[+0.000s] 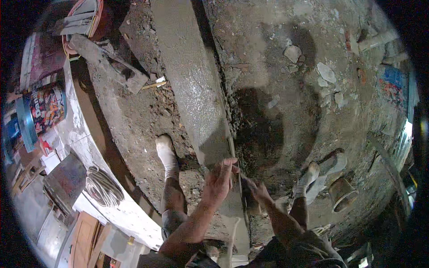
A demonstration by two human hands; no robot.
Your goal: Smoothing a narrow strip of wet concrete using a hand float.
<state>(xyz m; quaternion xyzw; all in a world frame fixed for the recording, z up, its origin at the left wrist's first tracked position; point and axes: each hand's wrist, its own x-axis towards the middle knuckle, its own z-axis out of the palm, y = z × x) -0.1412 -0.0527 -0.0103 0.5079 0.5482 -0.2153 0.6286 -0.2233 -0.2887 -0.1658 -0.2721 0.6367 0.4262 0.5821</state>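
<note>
At the far left, 1 pale coil of cord or hose [103,190] lies on 1 white ledge [147,228], which curves along that side. Farther up, 1 dirt-caked, plank-like piece [91,48] lies on the ground [129,109], with 1 thin yellow stick [149,85] just beyond its lower end. Next come 2 feet in pale coverings, 1 on each side of the strip: the left foot [166,152] stands on loose soil.

Through the middle runs 1 long grey strip [190,80], its top smooth and shiny with wet. The left hand [217,185] is over this strip, near its right edge; its grip has the fingers stretched out and close together, and I cannot tell whether they pinch something thin. The strip runs on ahead of those fingertips. The right hand [260,193] is just right of the strip's edge, so the strip lies to the left of that grip; blur hides whether it is closed on anything.

To the right, at least 3 larger pale stones [292,53] lie higher up. Below them are the right foot [308,175] and 1 bucket-like container [342,190], tipped over.
</note>
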